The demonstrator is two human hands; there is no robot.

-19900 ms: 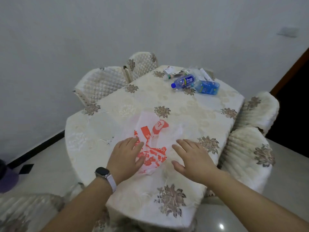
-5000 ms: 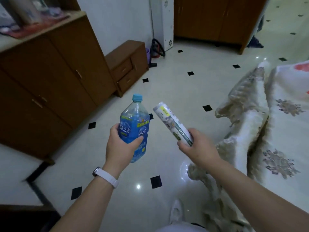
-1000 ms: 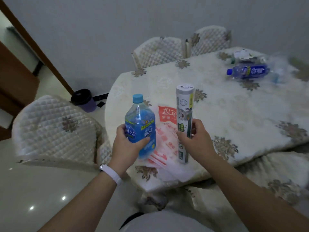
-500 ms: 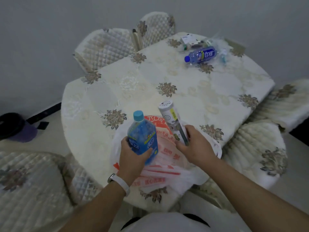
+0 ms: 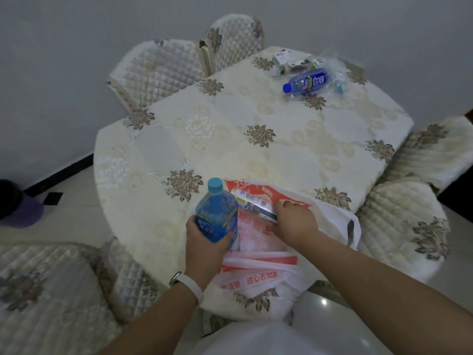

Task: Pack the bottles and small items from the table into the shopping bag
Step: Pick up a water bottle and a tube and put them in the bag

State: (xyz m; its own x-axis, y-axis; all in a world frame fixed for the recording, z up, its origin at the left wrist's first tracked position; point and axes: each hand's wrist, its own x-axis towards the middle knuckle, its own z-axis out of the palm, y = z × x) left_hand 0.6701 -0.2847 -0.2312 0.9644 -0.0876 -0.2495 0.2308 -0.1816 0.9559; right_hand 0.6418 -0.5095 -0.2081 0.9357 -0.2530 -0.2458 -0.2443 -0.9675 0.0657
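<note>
A white shopping bag (image 5: pixel 330 219) with red print lies on the near edge of the table (image 5: pixel 256 155). My left hand (image 5: pixel 204 248) grips a blue bottle (image 5: pixel 217 213) with a light blue cap, held upright just left of the bag. My right hand (image 5: pixel 297 221) holds a white tube-shaped pack (image 5: pixel 253 204) laid flat on the bag's mouth; whether it is inside the bag I cannot tell. At the far right of the table lie a second blue bottle (image 5: pixel 307 82), small boxes (image 5: pixel 289 60) and a clear plastic wrapper (image 5: pixel 335 70).
Quilted cream chairs stand around the table: two at the back (image 5: pixel 163 70), two on the right (image 5: pixel 407 221) and one at the near left (image 5: pixel 51 290). A dark bin (image 5: pixel 12 203) sits on the floor at the left by the wall.
My right hand has lowered the tube-shaped pack from a tilted, raised position down flat onto the bag. My left hand with the blue bottle has stayed beside the bag.
</note>
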